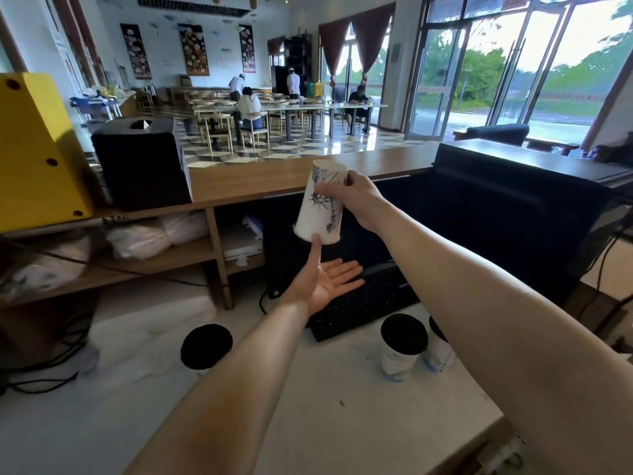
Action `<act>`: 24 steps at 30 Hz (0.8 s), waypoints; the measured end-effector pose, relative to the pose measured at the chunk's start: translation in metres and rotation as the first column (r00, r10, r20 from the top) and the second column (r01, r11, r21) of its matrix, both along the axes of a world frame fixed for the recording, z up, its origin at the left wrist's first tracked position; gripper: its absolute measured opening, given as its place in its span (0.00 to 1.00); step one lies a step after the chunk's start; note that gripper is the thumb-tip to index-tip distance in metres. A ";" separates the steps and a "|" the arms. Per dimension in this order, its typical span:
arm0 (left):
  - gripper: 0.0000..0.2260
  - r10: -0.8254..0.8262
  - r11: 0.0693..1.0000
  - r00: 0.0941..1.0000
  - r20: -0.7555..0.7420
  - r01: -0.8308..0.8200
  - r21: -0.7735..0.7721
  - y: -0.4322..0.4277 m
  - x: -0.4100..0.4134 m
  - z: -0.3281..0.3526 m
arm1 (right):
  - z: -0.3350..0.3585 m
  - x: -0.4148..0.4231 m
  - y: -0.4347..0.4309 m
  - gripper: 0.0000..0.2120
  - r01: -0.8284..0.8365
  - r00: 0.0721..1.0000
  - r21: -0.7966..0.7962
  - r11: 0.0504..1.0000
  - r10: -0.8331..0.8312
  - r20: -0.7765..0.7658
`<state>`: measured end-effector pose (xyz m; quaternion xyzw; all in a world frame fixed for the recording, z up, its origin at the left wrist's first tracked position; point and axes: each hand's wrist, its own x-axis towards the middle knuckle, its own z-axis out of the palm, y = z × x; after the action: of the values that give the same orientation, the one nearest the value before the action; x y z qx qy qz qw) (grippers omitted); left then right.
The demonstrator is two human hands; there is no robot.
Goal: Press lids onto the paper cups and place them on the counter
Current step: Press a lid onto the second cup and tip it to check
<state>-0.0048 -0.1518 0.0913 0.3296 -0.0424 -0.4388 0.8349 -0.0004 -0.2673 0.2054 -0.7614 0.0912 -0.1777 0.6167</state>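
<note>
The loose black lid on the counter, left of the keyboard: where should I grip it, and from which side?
Probably by its rim, from above. The lid lies flat on the white counter as a low disc, so only the edge offers hold. The left hand is open and nearest; the right hand holds the cup upside down. Fingertips on opposite edges should lift it.

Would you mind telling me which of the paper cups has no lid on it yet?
The printed cup held upside down in the right hand has none; the cups on the white counter below all wear black lids.
</note>
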 end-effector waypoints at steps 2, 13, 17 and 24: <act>0.40 0.083 0.954 0.987 -0.138 -0.119 -0.276 -0.011 -0.004 0.005 | -0.008 -0.002 0.003 0.27 -0.026 1.000 0.069 0.997 0.027 -0.008; 0.20 0.421 0.879 0.900 -0.114 -0.435 -0.193 0.004 0.032 0.086 | -0.019 -0.021 -0.018 0.29 -0.162 0.987 0.159 0.974 0.159 0.033; 0.20 0.421 0.904 0.869 0.260 -0.426 -0.038 0.016 0.042 0.104 | -0.018 -0.021 -0.025 0.29 -0.146 0.984 -0.172 0.974 0.125 -0.129; 0.27 0.157 0.859 0.558 0.815 -0.484 0.166 0.035 0.044 0.134 | 0.012 -0.020 -0.010 0.29 -0.277 0.961 -0.239 0.931 0.269 -0.068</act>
<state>0.0392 -0.1169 0.2255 0.6395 -0.2528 -0.0888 0.7206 -0.0206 -0.2778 0.2172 -0.8403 -0.0278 -0.0872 0.5344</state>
